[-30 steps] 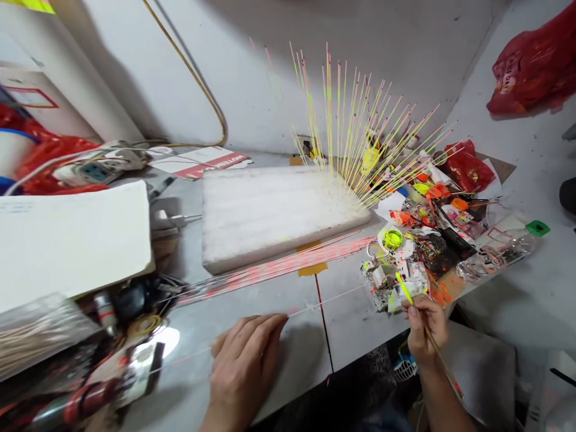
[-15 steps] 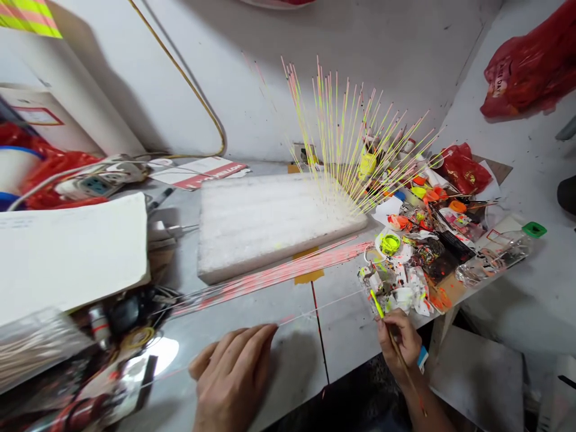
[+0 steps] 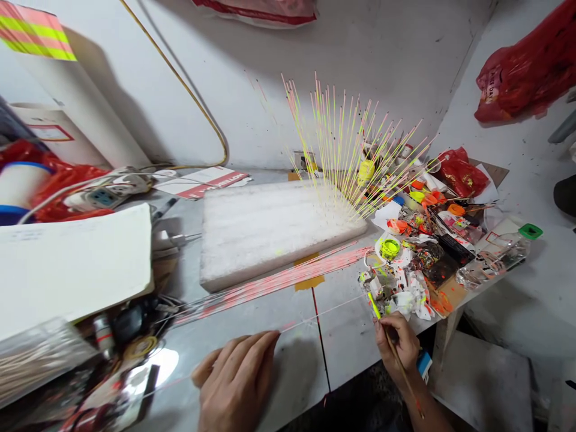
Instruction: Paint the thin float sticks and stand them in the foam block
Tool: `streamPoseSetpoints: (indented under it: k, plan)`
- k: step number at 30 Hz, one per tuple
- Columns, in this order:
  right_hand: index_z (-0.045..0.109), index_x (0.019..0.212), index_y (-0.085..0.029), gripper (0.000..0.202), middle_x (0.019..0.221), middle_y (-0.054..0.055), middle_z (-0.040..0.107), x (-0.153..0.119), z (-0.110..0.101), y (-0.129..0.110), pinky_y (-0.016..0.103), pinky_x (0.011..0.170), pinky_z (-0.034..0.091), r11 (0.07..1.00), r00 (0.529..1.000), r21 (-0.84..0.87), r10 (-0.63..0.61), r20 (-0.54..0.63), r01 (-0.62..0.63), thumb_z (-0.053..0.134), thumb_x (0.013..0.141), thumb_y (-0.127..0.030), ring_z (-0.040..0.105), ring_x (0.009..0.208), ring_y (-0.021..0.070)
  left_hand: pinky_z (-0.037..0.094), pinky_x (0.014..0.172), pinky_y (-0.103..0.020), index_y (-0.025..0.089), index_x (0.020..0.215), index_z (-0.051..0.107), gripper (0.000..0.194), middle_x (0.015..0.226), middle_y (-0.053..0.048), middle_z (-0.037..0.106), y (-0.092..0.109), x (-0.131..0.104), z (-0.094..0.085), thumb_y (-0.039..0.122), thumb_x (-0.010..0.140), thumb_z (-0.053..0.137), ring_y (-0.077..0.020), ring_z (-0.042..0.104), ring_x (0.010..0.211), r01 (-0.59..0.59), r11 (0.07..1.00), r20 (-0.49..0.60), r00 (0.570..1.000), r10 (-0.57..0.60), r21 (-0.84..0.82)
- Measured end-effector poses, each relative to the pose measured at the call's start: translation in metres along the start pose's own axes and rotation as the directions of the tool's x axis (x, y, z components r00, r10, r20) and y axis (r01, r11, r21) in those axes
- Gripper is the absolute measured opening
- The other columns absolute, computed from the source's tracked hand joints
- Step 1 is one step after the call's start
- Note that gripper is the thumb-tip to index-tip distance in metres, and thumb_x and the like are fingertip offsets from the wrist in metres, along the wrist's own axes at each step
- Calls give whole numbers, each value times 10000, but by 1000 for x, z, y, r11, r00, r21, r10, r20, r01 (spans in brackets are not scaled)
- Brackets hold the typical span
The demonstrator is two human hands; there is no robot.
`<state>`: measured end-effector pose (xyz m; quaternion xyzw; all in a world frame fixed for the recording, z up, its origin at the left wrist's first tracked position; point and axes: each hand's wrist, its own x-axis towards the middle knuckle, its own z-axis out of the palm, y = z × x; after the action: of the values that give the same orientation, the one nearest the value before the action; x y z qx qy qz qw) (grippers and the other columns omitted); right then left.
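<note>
My left hand (image 3: 238,375) is closed, palm down, over the table around a thin pink and white stick (image 3: 326,311). The stick sticks out past the fingers to the right, and a faint part runs out on the left. In my right hand (image 3: 398,342) is a slender paintbrush (image 3: 407,381), pinched near its bristles. Its bright yellow tip (image 3: 373,305) is at the stick's right end; whether they touch I cannot tell. Behind the hands lies a bundle of pink-banded sticks (image 3: 288,275), along a white foam block (image 3: 270,225) with several yellow and pink sticks (image 3: 333,138) standing in it.
Right of the foam are a pot of yellow paint (image 3: 389,247), paint-stained scraps and a clear bottle (image 3: 495,261) with a green cap. To the left are a white pad (image 3: 76,264), a power strip (image 3: 103,195) and a bag of thin wooden sticks (image 3: 38,360).
The view has tilted a little, so the scene sits slightly lower. The brush tip has shifted slightly left in the view. Both hands keep their grips.
</note>
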<state>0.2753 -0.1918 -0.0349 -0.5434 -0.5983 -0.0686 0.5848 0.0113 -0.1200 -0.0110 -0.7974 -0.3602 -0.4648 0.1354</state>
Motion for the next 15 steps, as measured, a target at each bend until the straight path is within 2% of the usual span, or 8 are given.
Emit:
streamPoseSetpoints:
  k: [9, 15]
  plan:
    - [642, 903, -216, 69, 771, -1, 661, -12, 2, 3, 215, 576, 518, 989, 989, -27, 143, -44, -144, 619, 962, -243, 619, 606, 120, 451, 731, -280, 162, 1019, 639, 97, 815, -33, 707, -2, -5, 3, 136, 962, 565, -152, 640, 745, 1, 1000, -3, 1000, -1, 6]
    - [637, 939, -215, 63, 818, 16, 699, -17, 2, 7, 220, 613, 525, 984, 982, 1, 177, -65, -177, 611, 977, -258, 665, 664, 135, 444, 728, -272, 154, 1010, 644, 106, 814, -37, 708, -2, -3, 2, 120, 955, 560, -148, 642, 742, -7, 1000, 14, 1000, 7, -2]
